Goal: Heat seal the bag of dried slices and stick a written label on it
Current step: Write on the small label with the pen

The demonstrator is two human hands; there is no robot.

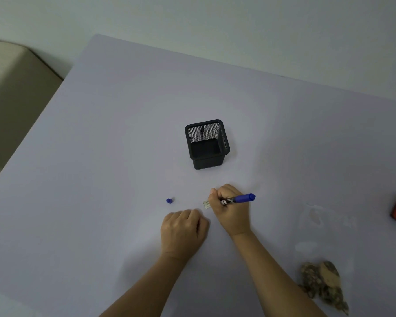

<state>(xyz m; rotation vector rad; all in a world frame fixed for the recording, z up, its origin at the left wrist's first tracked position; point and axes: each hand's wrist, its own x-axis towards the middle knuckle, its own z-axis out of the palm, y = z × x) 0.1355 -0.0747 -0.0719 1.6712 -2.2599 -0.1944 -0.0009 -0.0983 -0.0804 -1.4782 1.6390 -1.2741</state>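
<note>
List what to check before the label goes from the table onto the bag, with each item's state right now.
1. Marker held for writing: ok, the right hand grips it, tip down at the label.
2. Label steadied: cannot tell, the left hand rests fisted just beside it.
3. Writing finished: cannot tell, the hand covers most of the label.
4. Cap within reach: ok, it lies on the table left of the hands.
5. Bag close by: ok, at the right near edge.
6. Bag sealed: cannot tell.
</note>
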